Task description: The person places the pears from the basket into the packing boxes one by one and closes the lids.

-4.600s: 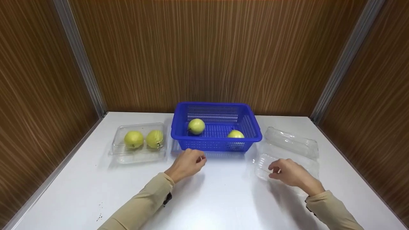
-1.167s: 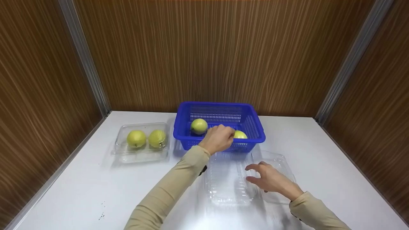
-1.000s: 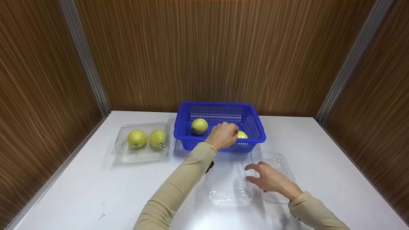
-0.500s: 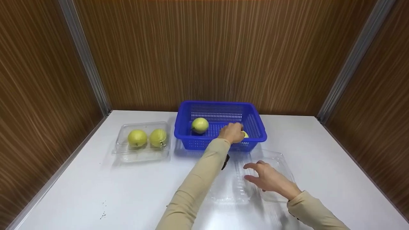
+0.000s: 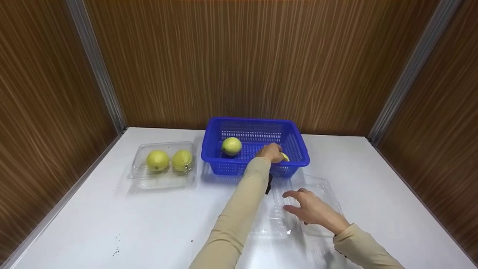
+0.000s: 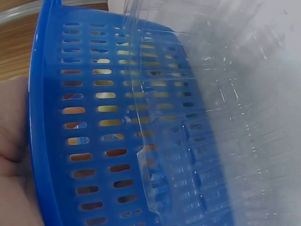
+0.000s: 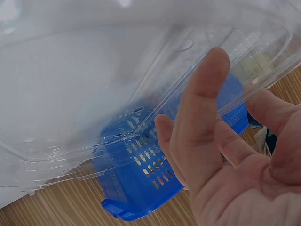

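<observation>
My left hand (image 5: 270, 152) reaches over the front wall of the blue basket (image 5: 255, 120) onto the round yellow-green pear (image 5: 285, 157) at its right end. In the left wrist view, yellow and skin tones show through the basket's slots; the wall hides how the fingers lie on the pear. Another pear (image 5: 232, 146) sits at the basket's left. My right hand (image 5: 312, 208), thumb and fingers spread apart, is over an opened clear plastic clamshell box (image 5: 324, 186) in front of the basket. Whether it touches the plastic is hard to tell.
Left of the basket, a closed clear box (image 5: 143, 175) holds two yellow pears (image 5: 157, 160). The white table (image 5: 149, 224) has small dark specks at its front left. Wood-patterned panels (image 5: 239, 67) stand at the back and both sides.
The clear clamshell box has shifted left from the right side to before the basket, with my right hand. My left hand has moved right and down into the basket, onto the right pear.
</observation>
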Demonstrator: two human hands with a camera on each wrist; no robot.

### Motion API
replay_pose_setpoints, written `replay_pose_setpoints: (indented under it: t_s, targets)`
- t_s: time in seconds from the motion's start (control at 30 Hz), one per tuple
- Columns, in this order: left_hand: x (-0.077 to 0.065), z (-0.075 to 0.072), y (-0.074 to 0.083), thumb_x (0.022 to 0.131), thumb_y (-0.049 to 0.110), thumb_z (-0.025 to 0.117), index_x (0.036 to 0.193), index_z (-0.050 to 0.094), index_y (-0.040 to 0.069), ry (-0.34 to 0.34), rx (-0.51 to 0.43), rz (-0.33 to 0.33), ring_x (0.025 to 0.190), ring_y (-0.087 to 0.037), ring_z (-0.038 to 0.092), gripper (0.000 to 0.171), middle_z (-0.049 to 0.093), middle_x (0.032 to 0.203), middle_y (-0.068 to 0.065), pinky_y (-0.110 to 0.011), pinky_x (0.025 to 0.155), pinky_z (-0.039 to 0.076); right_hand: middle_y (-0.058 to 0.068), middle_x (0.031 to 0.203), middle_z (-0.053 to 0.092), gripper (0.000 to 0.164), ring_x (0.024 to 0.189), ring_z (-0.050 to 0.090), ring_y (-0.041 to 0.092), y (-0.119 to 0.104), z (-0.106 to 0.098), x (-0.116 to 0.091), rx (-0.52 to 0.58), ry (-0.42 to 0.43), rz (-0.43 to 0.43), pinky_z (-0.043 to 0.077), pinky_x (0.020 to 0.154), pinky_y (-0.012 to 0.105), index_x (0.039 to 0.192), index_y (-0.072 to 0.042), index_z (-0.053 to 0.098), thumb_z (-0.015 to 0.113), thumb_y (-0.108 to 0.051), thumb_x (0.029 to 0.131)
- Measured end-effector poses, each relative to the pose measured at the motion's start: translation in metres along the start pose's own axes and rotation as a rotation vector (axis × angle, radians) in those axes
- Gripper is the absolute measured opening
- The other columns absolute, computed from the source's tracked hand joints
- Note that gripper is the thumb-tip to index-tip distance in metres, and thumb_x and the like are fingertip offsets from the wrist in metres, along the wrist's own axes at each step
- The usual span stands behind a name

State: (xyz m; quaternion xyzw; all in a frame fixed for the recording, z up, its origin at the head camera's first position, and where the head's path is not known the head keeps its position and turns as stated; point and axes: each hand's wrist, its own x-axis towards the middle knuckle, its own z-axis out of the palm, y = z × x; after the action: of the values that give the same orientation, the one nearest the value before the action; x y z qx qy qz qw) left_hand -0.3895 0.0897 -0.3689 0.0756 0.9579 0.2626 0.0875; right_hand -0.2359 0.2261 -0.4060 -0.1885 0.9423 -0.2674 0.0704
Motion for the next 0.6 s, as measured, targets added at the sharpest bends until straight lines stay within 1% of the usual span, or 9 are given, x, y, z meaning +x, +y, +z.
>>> replay_pose_setpoints:
  t_s: [0.1, 0.17, 0.23, 0.33, 0.43, 0.5, 0.6]
  targets:
    - [-0.001, -0.002, -0.001, 0.090, 0.040, 0.068, 0.131, 0.063, 0.020, 0.000, 0.000, -0.011, 0.126, -0.022, 0.056, 0.046, 0.062, 0.135, 0.000, -0.037, 0.106, 0.044, 0.028, 0.110, 0.055, 0.040, 0.044, 0.055, 0.013, 0.001, -0.001, -0.002, 0.005, 0.001, -0.008, 0.048, 0.040, 0.025, 0.129, 0.000, 0.058, 0.064, -0.017, 0.094]
    - [-0.001, -0.003, -0.002, 0.091, 0.040, 0.065, 0.130, 0.065, 0.022, 0.005, 0.018, -0.011, 0.125, -0.022, 0.057, 0.043, 0.063, 0.134, 0.001, -0.036, 0.105, 0.045, 0.029, 0.109, 0.055, 0.040, 0.043, 0.055, 0.012, 0.001, -0.002, -0.003, 0.005, 0.003, -0.020, 0.048, 0.040, 0.024, 0.129, 0.001, 0.057, 0.063, -0.017, 0.094]
    - [0.000, -0.003, -0.003, 0.093, 0.040, 0.061, 0.130, 0.064, 0.023, -0.001, 0.018, 0.004, 0.126, -0.021, 0.056, 0.041, 0.062, 0.135, 0.002, -0.036, 0.105, 0.045, 0.029, 0.110, 0.055, 0.040, 0.043, 0.056, 0.013, 0.002, -0.002, -0.004, 0.002, 0.005, -0.025, 0.047, 0.040, 0.024, 0.129, 0.001, 0.057, 0.064, -0.018, 0.094]
    - [0.001, -0.002, -0.005, 0.093, 0.041, 0.057, 0.132, 0.063, 0.025, -0.024, 0.048, 0.049, 0.128, -0.021, 0.055, 0.043, 0.061, 0.137, 0.002, -0.036, 0.107, 0.043, 0.030, 0.110, 0.055, 0.040, 0.043, 0.056, 0.013, 0.002, -0.002, -0.004, 0.001, 0.010, -0.030, 0.047, 0.040, 0.024, 0.129, 0.001, 0.057, 0.064, -0.017, 0.094]
    - [0.004, -0.002, -0.008, 0.092, 0.044, 0.060, 0.135, 0.061, 0.024, -0.061, 0.057, 0.077, 0.131, -0.022, 0.052, 0.047, 0.059, 0.139, 0.001, -0.037, 0.110, 0.041, 0.030, 0.112, 0.055, 0.040, 0.045, 0.057, 0.013, 0.002, -0.001, -0.003, 0.009, 0.003, -0.025, 0.048, 0.040, 0.025, 0.129, 0.001, 0.057, 0.064, -0.017, 0.093]
    - [0.005, -0.004, -0.011, 0.092, 0.042, 0.063, 0.137, 0.059, 0.022, -0.090, 0.046, 0.089, 0.134, -0.023, 0.049, 0.049, 0.058, 0.141, 0.000, -0.038, 0.112, 0.039, 0.031, 0.112, 0.054, 0.040, 0.045, 0.057, 0.013, 0.002, -0.001, -0.003, 0.016, -0.002, -0.022, 0.048, 0.039, 0.025, 0.129, 0.001, 0.057, 0.064, -0.016, 0.093]
    - [0.006, -0.007, -0.013, 0.097, 0.034, 0.052, 0.141, 0.055, 0.021, -0.119, 0.033, 0.099, 0.138, -0.024, 0.045, 0.046, 0.053, 0.146, 0.000, -0.038, 0.114, 0.036, 0.031, 0.113, 0.054, 0.040, 0.047, 0.057, 0.013, 0.003, 0.000, -0.004, 0.021, -0.006, -0.018, 0.047, 0.039, 0.025, 0.130, 0.002, 0.056, 0.063, -0.015, 0.094]
